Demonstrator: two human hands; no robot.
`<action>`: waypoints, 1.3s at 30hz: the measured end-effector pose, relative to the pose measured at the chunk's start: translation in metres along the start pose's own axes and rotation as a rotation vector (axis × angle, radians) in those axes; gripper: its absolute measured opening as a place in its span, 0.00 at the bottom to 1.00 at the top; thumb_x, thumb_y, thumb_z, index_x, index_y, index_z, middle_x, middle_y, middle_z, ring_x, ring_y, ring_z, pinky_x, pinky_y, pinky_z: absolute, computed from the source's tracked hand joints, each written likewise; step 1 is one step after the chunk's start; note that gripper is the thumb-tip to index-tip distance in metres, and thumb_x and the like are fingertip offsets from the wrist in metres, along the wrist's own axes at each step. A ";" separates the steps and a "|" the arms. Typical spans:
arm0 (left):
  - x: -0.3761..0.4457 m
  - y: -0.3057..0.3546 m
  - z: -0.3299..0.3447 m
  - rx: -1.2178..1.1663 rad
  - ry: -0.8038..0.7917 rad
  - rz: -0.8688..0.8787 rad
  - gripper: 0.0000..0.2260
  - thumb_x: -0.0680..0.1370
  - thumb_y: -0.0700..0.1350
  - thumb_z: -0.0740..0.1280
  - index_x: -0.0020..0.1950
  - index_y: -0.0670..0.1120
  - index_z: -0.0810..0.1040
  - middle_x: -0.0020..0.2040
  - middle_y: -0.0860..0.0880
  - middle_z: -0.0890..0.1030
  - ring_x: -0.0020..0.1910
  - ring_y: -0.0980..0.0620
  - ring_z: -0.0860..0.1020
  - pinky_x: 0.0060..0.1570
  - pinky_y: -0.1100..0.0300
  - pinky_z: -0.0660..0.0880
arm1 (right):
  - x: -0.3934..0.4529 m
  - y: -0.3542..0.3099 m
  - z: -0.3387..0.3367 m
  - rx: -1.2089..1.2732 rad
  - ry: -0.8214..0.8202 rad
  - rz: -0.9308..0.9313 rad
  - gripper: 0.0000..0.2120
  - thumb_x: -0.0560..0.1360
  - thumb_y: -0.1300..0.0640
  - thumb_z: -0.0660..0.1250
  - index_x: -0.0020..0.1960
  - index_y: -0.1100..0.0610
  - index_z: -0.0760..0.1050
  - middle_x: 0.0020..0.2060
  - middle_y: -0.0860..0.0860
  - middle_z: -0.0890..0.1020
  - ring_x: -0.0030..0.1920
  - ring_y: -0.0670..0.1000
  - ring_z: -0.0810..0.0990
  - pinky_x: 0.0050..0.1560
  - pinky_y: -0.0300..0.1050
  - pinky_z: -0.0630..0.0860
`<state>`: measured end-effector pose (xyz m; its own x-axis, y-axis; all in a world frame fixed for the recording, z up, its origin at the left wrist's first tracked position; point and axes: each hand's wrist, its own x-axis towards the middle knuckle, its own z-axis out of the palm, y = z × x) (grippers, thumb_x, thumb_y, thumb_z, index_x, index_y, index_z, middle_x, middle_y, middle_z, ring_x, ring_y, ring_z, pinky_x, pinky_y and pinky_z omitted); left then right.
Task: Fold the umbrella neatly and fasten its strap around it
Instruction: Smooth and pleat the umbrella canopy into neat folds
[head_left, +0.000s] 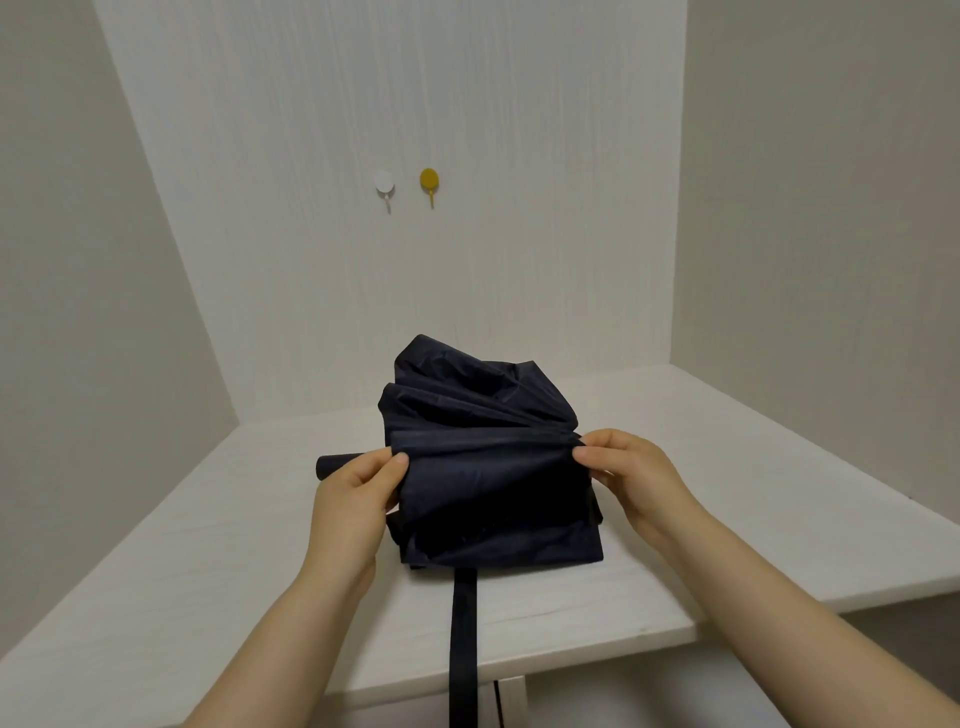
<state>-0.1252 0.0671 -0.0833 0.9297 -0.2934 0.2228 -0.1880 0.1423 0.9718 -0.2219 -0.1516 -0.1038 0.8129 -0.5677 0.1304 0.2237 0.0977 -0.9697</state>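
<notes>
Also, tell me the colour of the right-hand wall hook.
Mustard yellow round wall hook, clearest in the head view.

Umbrella (488, 467) navy; strap (463, 639) black; table (208, 571) white; hooks white (384, 181), yellow (429, 180).

Soft, even, slightly dim indoor light — faint shadows only, no glare; wide-angle bending at the edges — mild softness throughout

We can't see the umbrella (488, 467) shaft or ribs, canopy fabric covers them. Only the handle (335, 465) end shows; the rest sits behind the left hand (358, 499). Right hand (631, 480) fingertips are buried in the fold. Strap (464, 649) runs off the bottom edge, fastener not visible. Both forearms are cropped.
</notes>
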 end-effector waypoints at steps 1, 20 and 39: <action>0.000 0.000 0.000 0.002 -0.007 -0.003 0.10 0.77 0.39 0.63 0.41 0.48 0.82 0.34 0.56 0.84 0.43 0.48 0.78 0.46 0.57 0.75 | -0.002 0.000 -0.002 0.023 -0.009 -0.005 0.09 0.68 0.69 0.68 0.33 0.58 0.75 0.31 0.48 0.80 0.37 0.48 0.77 0.47 0.40 0.72; -0.008 -0.001 -0.002 -0.019 -0.048 -0.006 0.10 0.77 0.39 0.63 0.44 0.47 0.83 0.38 0.53 0.85 0.43 0.49 0.79 0.44 0.56 0.74 | -0.026 -0.007 -0.007 0.070 0.081 0.184 0.11 0.71 0.71 0.65 0.39 0.55 0.73 0.32 0.49 0.76 0.31 0.48 0.71 0.38 0.41 0.68; -0.023 -0.007 -0.015 0.051 -0.154 -0.052 0.14 0.76 0.36 0.62 0.36 0.46 0.84 0.37 0.48 0.85 0.39 0.49 0.81 0.43 0.56 0.74 | -0.028 0.002 -0.024 -0.229 -0.086 0.612 0.06 0.75 0.58 0.62 0.41 0.57 0.75 0.26 0.50 0.77 0.19 0.45 0.68 0.20 0.32 0.65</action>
<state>-0.1400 0.0871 -0.0967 0.8797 -0.4411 0.1777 -0.1608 0.0759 0.9841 -0.2571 -0.1555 -0.1146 0.7992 -0.3968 -0.4516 -0.4048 0.2002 -0.8922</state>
